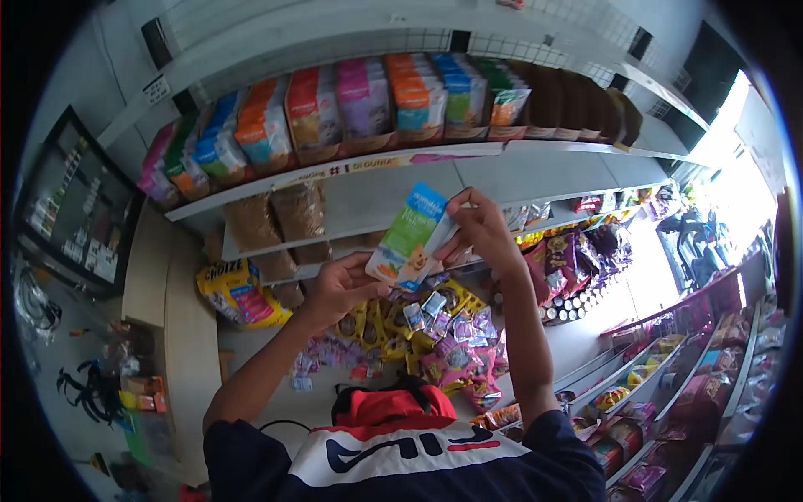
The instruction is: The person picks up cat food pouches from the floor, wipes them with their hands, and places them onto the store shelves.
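Observation:
Between my two hands is a blue and green pet food pouch [410,237], tilted, with a picture of an animal near its lower end. My left hand [350,280] pinches its lower left corner. The fingers of my right hand [477,227] close on its upper right edge. Behind and above the pouch runs a shelf [418,177] with a bare grey surface. Below my hands, many yellow, pink and purple packets [435,322] lie heaped on the floor.
Boxes of coloured pouches [364,100] line the upper shelf. Clear bags of brown pellets [299,209] stand at left on the shelf below. A yellow sack [238,293] leans by a wooden counter [188,335]. Stocked racks [669,385] fill the right.

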Motion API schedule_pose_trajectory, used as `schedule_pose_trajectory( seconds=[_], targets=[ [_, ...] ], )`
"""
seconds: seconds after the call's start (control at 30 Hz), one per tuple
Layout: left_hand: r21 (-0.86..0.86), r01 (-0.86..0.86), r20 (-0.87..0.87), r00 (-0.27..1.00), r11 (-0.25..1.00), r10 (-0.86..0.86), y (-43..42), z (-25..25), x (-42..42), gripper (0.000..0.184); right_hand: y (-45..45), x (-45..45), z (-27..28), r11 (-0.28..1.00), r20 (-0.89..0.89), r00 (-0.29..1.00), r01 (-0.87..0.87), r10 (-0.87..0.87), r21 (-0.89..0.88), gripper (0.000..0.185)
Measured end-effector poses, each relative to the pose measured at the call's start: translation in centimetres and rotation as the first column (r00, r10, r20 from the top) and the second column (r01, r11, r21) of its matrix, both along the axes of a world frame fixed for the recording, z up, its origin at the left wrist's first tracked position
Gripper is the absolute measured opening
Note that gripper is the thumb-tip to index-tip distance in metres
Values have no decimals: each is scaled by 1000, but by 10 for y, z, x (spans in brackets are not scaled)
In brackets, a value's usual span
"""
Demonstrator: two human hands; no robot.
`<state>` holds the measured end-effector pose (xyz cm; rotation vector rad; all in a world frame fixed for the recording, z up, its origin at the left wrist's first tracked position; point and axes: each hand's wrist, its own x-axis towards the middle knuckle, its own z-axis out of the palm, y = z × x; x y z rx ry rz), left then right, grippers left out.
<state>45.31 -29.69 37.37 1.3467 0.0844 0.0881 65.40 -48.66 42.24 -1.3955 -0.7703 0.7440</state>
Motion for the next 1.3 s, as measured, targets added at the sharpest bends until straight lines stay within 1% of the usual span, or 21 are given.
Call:
schedule_pose_trajectory(
  seconds=[0.1,0.13,0.23,0.33,0.43,0.47,0.53,0.57,0.6,0.7,0.8,0.87,0.9,0.97,1.0,1.03,1.07,1.1,1.13,1.2,1.3],
  targets=[
    [42,-39,123,992,998,34,-12,39,13,42,-13,2,28,990,-94,987,134,-129,46,20],
    [65,-61,177,983,996,49,-18,47,18,40,-16,5,31,989,-86,988,137,-132,54,20],
    [119,-74,246,968,990,43,-26,50,24,38,-26,15,30,966,-237,971,77,-17,248,22],
    [174,-52,278,960,983,2,-30,50,34,39,-29,20,35,955,-300,953,47,45,292,23],
    [-192,121,332,942,974,-51,-36,58,46,34,-34,23,38,944,-352,934,63,58,324,24],
    [-183,126,332,942,975,-59,-37,63,51,34,-34,24,40,938,-372,927,86,47,335,25],
    [-12,-84,326,942,996,83,-42,74,61,33,-32,27,40,928,-395,918,113,40,355,26],
    [71,-191,331,930,979,157,-43,77,65,32,-30,28,38,931,-377,925,87,57,356,27],
    [77,-189,327,932,979,154,-42,77,68,32,-29,30,35,933,-360,930,63,74,354,28],
    [317,-263,314,936,911,161,-41,77,79,33,-27,43,30,932,-335,938,42,88,361,30],
    [378,-229,255,957,897,137,-24,62,101,40,-23,65,37,924,-304,948,36,88,381,30],
    [411,-211,232,965,887,122,-9,54,122,43,-23,87,51,923,-47,996,90,-78,374,25],
    [474,-221,261,960,853,103,-1,53,132,48,-22,99,59,922,-44,996,89,-78,378,25],
    [589,-251,316,946,768,67,16,50,153,58,-12,129,78,822,187,888,287,-421,491,23],
    [590,-257,320,945,766,71,25,48,166,58,-1,145,86,823,189,889,281,-417,494,23],
    [788,-397,399,911,471,100,34,44,179,63,11,163,89,829,276,840,308,-468,468,24],
    [868,-484,475,874,111,99,42,38,189,68,23,177,87,833,361,783,336,-507,439,25],
    [821,-507,540,839,-263,67,48,29,195,73,36,187,80,839,363,787,331,-498,433,25],
    [822,-506,540,838,-263,76,54,18,200,73,53,197,72,794,496,630,374,-597,480,25],
    [816,-500,541,837,-290,80,69,1,211,77,79,211,63,686,666,218,410,-714,601,27],
    [799,-507,559,824,-323,90,73,-2,221,79,89,197,56,682,703,167,472,-691,559,29]
  ],
)
